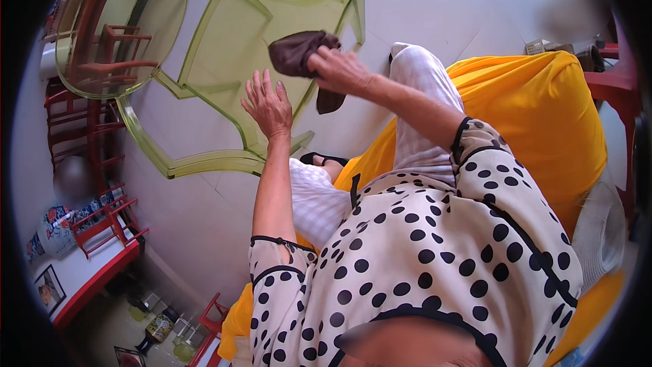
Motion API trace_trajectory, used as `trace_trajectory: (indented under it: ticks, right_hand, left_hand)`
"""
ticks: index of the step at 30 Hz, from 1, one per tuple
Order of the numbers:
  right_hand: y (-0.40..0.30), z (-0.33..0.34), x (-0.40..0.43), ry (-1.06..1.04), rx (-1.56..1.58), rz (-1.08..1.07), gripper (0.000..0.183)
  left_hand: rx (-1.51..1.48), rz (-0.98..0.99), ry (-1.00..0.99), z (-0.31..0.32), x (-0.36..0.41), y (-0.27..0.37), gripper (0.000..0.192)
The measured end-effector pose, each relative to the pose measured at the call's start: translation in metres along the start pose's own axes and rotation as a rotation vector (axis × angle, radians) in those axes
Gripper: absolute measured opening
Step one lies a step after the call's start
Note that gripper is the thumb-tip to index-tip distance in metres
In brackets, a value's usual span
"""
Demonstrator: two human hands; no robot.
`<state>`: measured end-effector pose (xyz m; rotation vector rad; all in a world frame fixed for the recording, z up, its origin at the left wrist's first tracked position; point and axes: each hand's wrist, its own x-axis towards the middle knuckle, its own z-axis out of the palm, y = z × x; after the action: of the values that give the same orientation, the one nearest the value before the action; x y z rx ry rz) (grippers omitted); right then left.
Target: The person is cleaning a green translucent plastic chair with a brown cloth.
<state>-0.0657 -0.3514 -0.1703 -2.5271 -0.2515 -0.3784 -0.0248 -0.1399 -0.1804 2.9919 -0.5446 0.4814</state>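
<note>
My left hand (pixel 270 104) holds nothing, its fingers apart, over the seat area of a transparent green plastic chair (pixel 224 51). Whether the palm touches the plastic cannot be told. A dark brown cloth (pixel 298 53) is bunched in my right hand (pixel 341 71), and part of it hangs below the wrist. That hand is slightly blurred, beside the seat's right edge. In front of me, the chair's round clear back (pixel 122 30) points to the upper left. Angular green legs (pixel 214 163) spread around the seat.
Yellow fabric (pixel 530 112) drapes the seat under me. A white woven hat (pixel 601 234) lies at the right, near a red chair (pixel 611 86). Red wooden chairs (pixel 86 122) stand left. A white, red-edged sideboard (pixel 97 260) bears a miniature red chair (pixel 109 224) and a picture frame (pixel 50 288).
</note>
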Motion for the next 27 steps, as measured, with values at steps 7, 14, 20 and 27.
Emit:
trace_trajectory:
  ticks: [7,14,20,27]
  right_hand:
    - [0.066,-0.033,0.084,0.110,-0.161,0.241,0.033]
    - [-0.023,0.014,0.055,-0.087,-0.022,-0.067,0.035]
    - [0.021,-0.025,0.082,-0.194,-0.080,-0.013,0.039]
    - [0.025,-0.030,0.093,-0.333,-0.150,0.119,0.076]
  left_hand:
    - [0.019,0.005,0.039,-0.001,0.004,0.006,0.045]
    - [0.006,-0.015,0.029,-0.002,-0.001,0.005,0.044]
    - [-0.021,-0.013,0.039,-0.001,0.001,0.002,0.045]
    - [-0.010,0.000,0.058,-0.001,0.000,0.004,0.046]
